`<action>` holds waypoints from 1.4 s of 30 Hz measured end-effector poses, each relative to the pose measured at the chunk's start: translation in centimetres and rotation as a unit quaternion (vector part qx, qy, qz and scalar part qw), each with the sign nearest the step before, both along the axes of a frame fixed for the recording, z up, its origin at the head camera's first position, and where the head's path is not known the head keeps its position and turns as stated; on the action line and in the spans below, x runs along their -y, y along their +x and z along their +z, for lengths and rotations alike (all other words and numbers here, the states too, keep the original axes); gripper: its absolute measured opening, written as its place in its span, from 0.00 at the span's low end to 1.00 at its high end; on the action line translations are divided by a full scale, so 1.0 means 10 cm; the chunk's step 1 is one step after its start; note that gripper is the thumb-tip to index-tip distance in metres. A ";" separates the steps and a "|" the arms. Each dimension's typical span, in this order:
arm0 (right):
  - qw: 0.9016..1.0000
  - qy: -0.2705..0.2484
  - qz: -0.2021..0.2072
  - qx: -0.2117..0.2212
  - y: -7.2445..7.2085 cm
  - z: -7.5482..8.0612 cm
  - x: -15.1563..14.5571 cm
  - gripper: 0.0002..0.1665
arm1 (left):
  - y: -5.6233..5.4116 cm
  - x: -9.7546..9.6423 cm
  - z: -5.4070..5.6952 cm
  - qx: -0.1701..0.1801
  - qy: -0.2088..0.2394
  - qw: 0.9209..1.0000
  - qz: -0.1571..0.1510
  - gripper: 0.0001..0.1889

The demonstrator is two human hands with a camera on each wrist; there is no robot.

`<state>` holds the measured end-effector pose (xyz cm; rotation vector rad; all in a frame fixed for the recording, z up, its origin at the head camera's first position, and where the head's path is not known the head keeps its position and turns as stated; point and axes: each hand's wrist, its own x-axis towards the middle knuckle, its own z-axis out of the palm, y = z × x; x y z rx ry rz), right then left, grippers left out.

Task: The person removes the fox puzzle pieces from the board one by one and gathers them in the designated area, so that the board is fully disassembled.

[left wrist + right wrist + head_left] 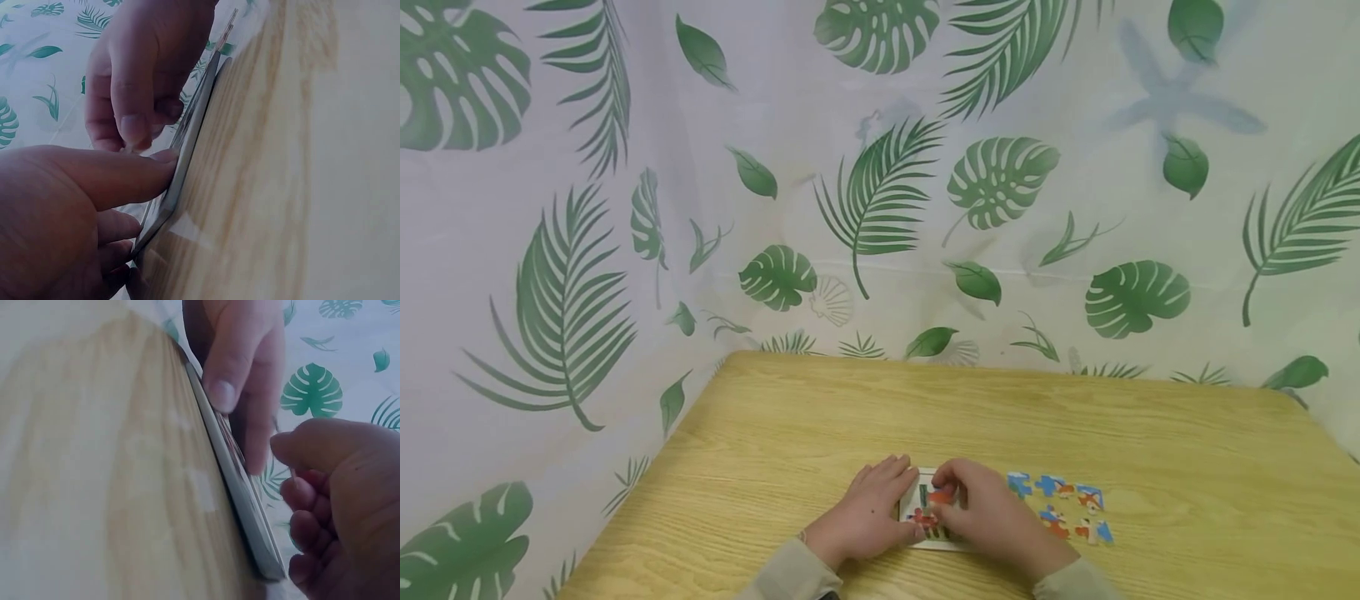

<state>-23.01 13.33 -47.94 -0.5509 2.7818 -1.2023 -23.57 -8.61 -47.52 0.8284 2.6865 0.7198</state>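
Note:
A flat jigsaw puzzle board (951, 546) with a pale rim lies on the table, and several red and green picture pieces show inside it. My left hand (868, 512) rests along its left side with the fingers stretched out. Its thumb (134, 175) presses on the board near the front edge. Over the middle of the board, my right hand (992, 512) pinches a red puzzle piece (941, 497) between thumb and fingers. From the right wrist view, the right hand (356, 494) appears slightly above the board's surface. The piece is mostly hidden by the fingers there.
Several loose puzzle pieces (1055, 522) in blue, orange and white lie on the table just right of the board. The wood-grain table (775, 417) meets a white curtain (895, 317) with green leaf prints at the back and left.

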 end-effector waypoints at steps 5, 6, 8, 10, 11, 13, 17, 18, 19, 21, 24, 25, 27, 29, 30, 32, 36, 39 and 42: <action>0.999 0.009 -0.026 -0.035 0.01 0.01 -0.09 0.13 | 0.00 -0.01 0.00 -0.004 -0.005 1.000 0.001 0.42; 0.999 0.011 -0.029 -0.040 0.02 0.02 -0.11 0.13 | 0.00 -0.01 0.00 -0.006 -0.006 1.000 0.001 0.42; 0.998 0.017 -0.031 -0.045 0.03 0.03 -0.15 0.12 | 0.00 -0.01 -0.01 -0.009 -0.007 1.000 0.003 0.42; 0.998 0.028 -0.041 -0.041 0.05 0.04 -0.19 0.12 | 0.00 -0.01 -0.01 -0.011 -0.008 1.000 0.004 0.43; 0.998 0.031 -0.046 -0.039 0.05 0.04 -0.21 0.12 | 0.00 -0.01 -0.01 -0.010 -0.008 1.000 0.005 0.43; 0.997 0.034 -0.056 -0.029 0.07 0.05 -0.24 0.11 | 0.00 -0.01 -0.02 -0.008 -0.006 1.000 0.005 0.43; 0.997 0.027 -0.069 -0.014 0.08 0.05 -0.30 0.10 | 0.00 0.00 -0.03 0.000 -0.005 1.000 0.003 0.42; 0.997 0.028 -0.072 -0.013 0.09 0.04 -0.32 0.10 | -0.01 0.00 -0.03 0.001 -0.005 1.000 0.002 0.42; 0.997 0.029 -0.074 -0.014 0.09 0.04 -0.33 0.10 | -0.01 0.00 -0.03 0.002 -0.005 1.000 0.002 0.42; 0.997 0.030 -0.075 -0.017 0.09 0.03 -0.37 0.10 | -0.01 0.00 -0.03 0.003 -0.005 1.000 0.001 0.42; 0.996 0.032 -0.079 -0.025 0.10 0.02 -0.41 0.10 | -0.02 0.00 -0.04 0.004 -0.003 1.000 0.000 0.41; 0.996 0.031 -0.081 -0.026 0.11 0.02 -0.42 0.10 | -0.02 0.00 -0.04 0.004 -0.002 1.000 0.000 0.41; 0.996 0.031 -0.081 -0.031 0.11 0.02 -0.44 0.10 | -0.01 0.00 -0.03 0.004 -0.001 1.000 0.000 0.41; 0.995 0.034 -0.082 -0.035 0.12 0.02 -0.45 0.10 | -0.01 0.01 -0.03 0.004 0.000 1.000 0.000 0.42; 0.995 0.037 -0.082 -0.036 0.11 0.03 -0.45 0.10 | -0.01 0.01 -0.03 0.004 0.001 1.000 -0.001 0.42; 0.995 0.036 -0.081 -0.034 0.12 0.04 -0.46 0.10 | -0.01 0.01 -0.02 0.004 0.002 1.000 -0.001 0.42; 0.995 0.037 -0.082 -0.032 0.14 0.05 -0.50 0.11 | 0.00 0.00 -0.02 0.002 0.003 1.000 -0.003 0.42; 0.995 0.039 -0.082 -0.037 0.16 0.04 -0.56 0.12 | 0.00 0.00 -0.02 -0.002 -0.001 1.000 -0.003 0.42; 0.995 0.052 -0.078 -0.042 0.16 0.04 -0.62 0.12 | 0.00 0.01 -0.02 -0.005 -0.003 1.000 -0.002 0.42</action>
